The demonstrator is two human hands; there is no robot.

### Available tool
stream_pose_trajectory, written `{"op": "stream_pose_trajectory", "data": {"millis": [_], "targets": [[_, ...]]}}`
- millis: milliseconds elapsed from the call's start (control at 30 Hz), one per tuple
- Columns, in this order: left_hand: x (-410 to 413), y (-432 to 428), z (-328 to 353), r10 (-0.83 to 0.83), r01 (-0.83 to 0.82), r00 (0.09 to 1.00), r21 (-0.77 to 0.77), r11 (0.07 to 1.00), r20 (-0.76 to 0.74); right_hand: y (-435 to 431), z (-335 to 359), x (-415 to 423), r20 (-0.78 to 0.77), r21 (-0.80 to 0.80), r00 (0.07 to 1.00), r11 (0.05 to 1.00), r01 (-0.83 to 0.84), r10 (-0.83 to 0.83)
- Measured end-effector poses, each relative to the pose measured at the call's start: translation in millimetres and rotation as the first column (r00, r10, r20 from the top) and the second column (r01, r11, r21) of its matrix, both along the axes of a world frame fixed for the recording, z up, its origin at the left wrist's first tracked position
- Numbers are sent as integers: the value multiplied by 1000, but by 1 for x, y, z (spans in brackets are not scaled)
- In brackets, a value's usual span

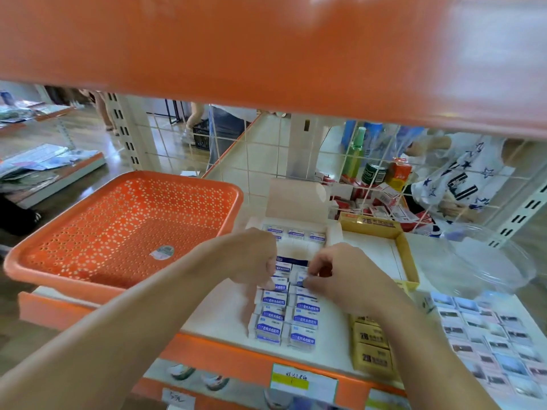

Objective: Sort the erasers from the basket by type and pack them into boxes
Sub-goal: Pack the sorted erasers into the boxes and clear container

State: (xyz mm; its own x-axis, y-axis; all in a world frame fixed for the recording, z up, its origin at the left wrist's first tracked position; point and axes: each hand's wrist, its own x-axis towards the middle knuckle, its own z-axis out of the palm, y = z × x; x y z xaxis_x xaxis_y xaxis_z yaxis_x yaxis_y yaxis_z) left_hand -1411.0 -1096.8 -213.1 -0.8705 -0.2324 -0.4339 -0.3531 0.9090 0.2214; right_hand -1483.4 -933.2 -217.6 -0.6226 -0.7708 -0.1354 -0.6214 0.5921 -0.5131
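Shop shelving in orange and white fills the head view, with a wire grid (266, 161) at the back of the white shelf board (219, 318). On the left stands the orange basket (59, 273), a sticker on its perforated floor. Just right of it sits a white box (296, 199) with its lid raised and a row of erasers at its far end. In front of the box, blue-and-white erasers (302, 321) lie on the shelf in two columns. The left hand (251, 255), fingers curled, closes on an eraser at the far end of the left column. The right hand (340, 273) pinches one at the far end of the right column. Beside them are a yellow box (405, 255) and yellow 2B erasers (371, 341). Farther right sits a clear plastic lid (488, 261).
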Motion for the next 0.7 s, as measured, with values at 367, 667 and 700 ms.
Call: {"op": "stream_pose_trajectory", "data": {"millis": [367,667,700], "targets": [[-15,-12,12,-136,137,991,-40,990,16,-12,6,-16,4,-90,993,989,115,-115],[-65,-30,11,-84,94,995,-202,975,55,-66,-18,-46,-158,70,971,979,190,-177],[-68,-29,8,-79,92,994,-203,975,71,-70,-23,-48,-161,94,971,977,193,-177]]}}
